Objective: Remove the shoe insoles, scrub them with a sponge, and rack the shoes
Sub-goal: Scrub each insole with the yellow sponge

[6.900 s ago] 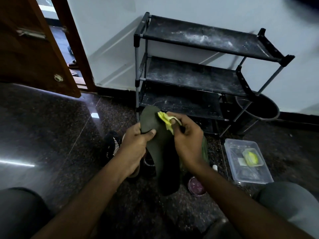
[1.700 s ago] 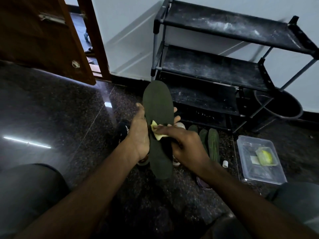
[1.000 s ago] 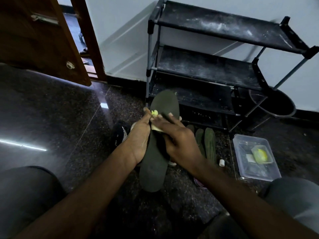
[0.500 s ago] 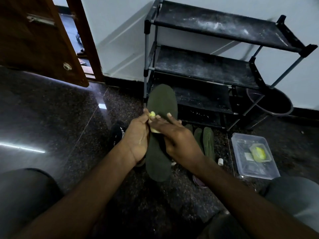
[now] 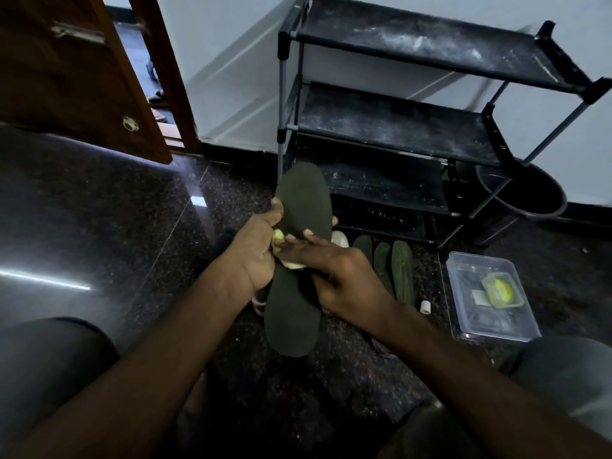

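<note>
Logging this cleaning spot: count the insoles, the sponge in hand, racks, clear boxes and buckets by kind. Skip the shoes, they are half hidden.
insoles: 4 (held insole, three loose insoles)
sponge: 1
shoe rack: 1
clear box: 1
black bucket: 1
Total: 8

Insoles [image 5: 401,270] before rack [image 5: 397,127], container [image 5: 506,326] right.

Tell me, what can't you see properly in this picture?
Head view:
- Sponge: mostly under the right hand; only yellow bits show.
- Shoes: hidden behind the insole and left hand.
- Box: dim; the yellow thing inside is unclear.
- Bucket: partly behind the rack.
</note>
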